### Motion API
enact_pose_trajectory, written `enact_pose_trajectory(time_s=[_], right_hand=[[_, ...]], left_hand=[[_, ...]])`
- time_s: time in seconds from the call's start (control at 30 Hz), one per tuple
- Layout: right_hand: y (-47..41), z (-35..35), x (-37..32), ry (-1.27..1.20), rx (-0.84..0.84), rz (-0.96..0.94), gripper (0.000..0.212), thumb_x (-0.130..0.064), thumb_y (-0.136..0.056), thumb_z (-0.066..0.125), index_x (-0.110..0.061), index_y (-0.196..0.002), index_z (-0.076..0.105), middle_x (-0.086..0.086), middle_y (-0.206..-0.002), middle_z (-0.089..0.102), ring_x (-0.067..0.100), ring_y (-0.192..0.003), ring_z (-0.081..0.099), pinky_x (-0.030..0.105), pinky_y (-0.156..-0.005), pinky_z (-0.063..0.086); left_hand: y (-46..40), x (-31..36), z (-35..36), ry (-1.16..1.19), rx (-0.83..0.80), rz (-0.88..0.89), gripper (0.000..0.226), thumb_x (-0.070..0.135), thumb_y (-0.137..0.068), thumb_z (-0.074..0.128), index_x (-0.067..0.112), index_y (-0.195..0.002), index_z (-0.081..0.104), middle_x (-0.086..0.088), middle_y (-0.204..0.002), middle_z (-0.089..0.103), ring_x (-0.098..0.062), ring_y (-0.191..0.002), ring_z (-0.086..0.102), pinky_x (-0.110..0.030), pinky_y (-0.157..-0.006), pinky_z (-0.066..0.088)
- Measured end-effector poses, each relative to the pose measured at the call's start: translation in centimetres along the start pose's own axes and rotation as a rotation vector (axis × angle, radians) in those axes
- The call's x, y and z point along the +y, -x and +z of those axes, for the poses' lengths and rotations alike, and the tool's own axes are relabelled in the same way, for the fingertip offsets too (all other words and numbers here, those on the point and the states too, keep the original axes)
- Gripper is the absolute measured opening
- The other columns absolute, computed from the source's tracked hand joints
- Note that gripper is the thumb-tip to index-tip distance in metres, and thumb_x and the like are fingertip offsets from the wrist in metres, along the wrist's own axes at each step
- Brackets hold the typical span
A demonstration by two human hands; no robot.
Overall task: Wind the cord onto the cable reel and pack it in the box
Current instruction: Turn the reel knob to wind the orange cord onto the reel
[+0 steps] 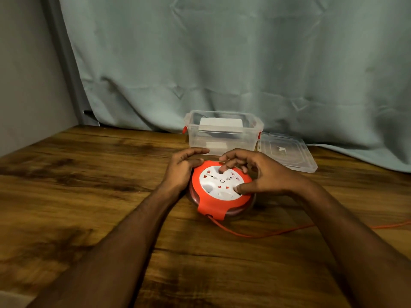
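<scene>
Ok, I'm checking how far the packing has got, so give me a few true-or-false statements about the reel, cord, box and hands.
1. The cable reel lies inside the clear box. False: it lies on the wooden table, in front of the box.
2. The orange cord still trails from the reel across the table to the right. True.
3. The box is closed with its lid. False: the box is open, and the lid lies beside it on the right.
4. The left hand rests against the reel's left edge. True.
5. The right hand is off the reel. False: its fingers and thumb touch the white socket face.
</scene>
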State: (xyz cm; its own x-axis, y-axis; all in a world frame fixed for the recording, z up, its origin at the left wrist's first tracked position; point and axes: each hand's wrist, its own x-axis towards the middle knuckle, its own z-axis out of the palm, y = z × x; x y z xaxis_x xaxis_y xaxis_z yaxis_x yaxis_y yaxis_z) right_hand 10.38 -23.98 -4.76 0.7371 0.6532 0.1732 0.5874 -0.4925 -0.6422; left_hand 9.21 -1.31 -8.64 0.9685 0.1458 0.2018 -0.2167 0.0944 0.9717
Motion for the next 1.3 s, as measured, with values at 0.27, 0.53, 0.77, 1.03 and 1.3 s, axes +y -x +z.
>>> enact_pose_trajectory(time_s=[0.27, 0.53, 0.77, 1.03, 1.3], right_hand=[[-0.1, -0.3, 0.3, 0.077, -0.014, -0.063, 0.114, -0.015, -0.071, 0.091, -0.051, -0.158, 0.027, -0.009, -0.116, 0.076, 0.008, -0.125, 0.063, 0.035, -0.108, 0.049], [0.2, 0.9, -1.2, 0.247, 0.106, -0.015, 0.087, -0.057, -0.056, 0.09, -0.056, -0.128, 0.042, -0.016, -0.086, 0.073, 0.003, -0.091, 0.068, 0.039, -0.089, 0.057], [-0.5, 3.1, -3.2, 0.543, 0.25, 0.099, 0.058, -0.073, -0.052, 0.069, -0.019, -0.056, 0.051, -0.007, -0.053, 0.054, 0.009, -0.058, 0.052, 0.032, -0.058, 0.041], [-1.6, 5.7, -4.0, 0.579, 0.326, 0.081, 0.062, -0.057, -0.079, 0.067, -0.014, -0.043, 0.04, 0.0, -0.046, 0.039, 0.014, -0.051, 0.041, 0.035, -0.06, 0.033], [-0.5, 1.8, -2.5, 0.277, 0.154, 0.015, 0.016, -0.037, -0.071, 0.075, -0.033, -0.083, 0.065, -0.014, -0.082, 0.068, 0.003, -0.059, 0.054, 0.032, -0.059, 0.047]], left_hand=[[0.0, -0.1, -0.2, -0.031, -0.061, 0.035, 0.032, -0.007, -0.089, 0.056, 0.008, -0.109, 0.075, -0.021, -0.103, 0.075, -0.027, -0.076, 0.072, -0.032, -0.065, 0.06], [-0.2, -0.3, 0.0, -0.042, -0.073, 0.054, 0.029, -0.011, -0.087, 0.054, -0.005, -0.106, 0.074, -0.023, -0.104, 0.074, -0.027, -0.087, 0.07, -0.03, -0.076, 0.057], [-0.8, -0.9, 0.0, -0.024, -0.008, 0.032, 0.025, -0.012, -0.085, 0.055, -0.007, -0.101, 0.073, -0.021, -0.094, 0.073, -0.031, -0.087, 0.066, -0.032, -0.078, 0.056], [-1.1, -1.1, 0.0, -0.004, -0.006, 0.029, 0.024, -0.011, -0.086, 0.054, -0.006, -0.101, 0.071, -0.02, -0.09, 0.071, -0.029, -0.083, 0.065, -0.027, -0.071, 0.056], [-0.9, -0.9, -0.2, -0.016, 0.01, 0.016, 0.023, -0.01, -0.086, 0.055, -0.008, -0.102, 0.071, -0.024, -0.093, 0.07, -0.033, -0.083, 0.063, -0.037, -0.078, 0.053]])
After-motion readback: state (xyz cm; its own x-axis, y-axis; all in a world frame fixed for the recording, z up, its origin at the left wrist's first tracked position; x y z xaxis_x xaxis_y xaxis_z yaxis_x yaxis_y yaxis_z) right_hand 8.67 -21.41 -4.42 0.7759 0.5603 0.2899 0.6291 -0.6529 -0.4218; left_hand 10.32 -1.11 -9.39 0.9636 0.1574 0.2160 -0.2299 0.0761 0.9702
